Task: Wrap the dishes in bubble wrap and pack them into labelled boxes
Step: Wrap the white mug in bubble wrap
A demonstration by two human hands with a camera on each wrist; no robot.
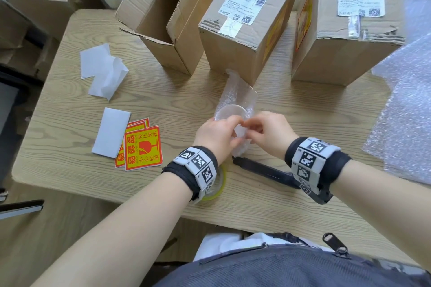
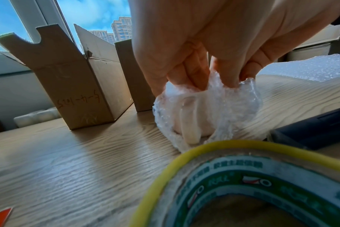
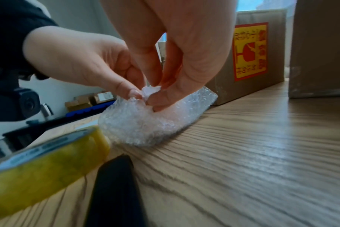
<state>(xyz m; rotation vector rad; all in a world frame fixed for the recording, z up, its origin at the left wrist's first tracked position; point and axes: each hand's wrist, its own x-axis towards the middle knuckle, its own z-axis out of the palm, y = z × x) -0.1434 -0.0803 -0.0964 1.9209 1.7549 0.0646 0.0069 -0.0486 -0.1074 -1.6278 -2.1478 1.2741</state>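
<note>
The wrapping step is in hand: a small white dish [image 1: 231, 112] lies on the wooden surface [image 1: 70, 151] partly rolled in a strip of bubble wrap [image 1: 235, 91], in front of the middle box [image 1: 245, 37], whose side bears a fragile sticker. Both hands work at the near end of the bundle. The left hand [image 1: 217, 135] pinches the gathered edge of the wrap between thumb and fingertips, and the right hand [image 1: 268, 133] pinches the same tuft from the other side, so the two meet over the dish (the wrist views show the film bunched between them). The far end of the strip trails loose toward the box. My guess is that the next move is to fold this gathered end down and fix it, so one hand must keep the fold pressed while the other reaches for the tape roll [image 1: 219, 184], which lies just under the left wrist, beside the black cutter [image 1: 263, 170]. After that the open box [image 1: 161, 14] at the left looks the likely place for the bundle, and the spare fragile stickers [image 1: 142, 147] wait near the surface's left edge.
</note>
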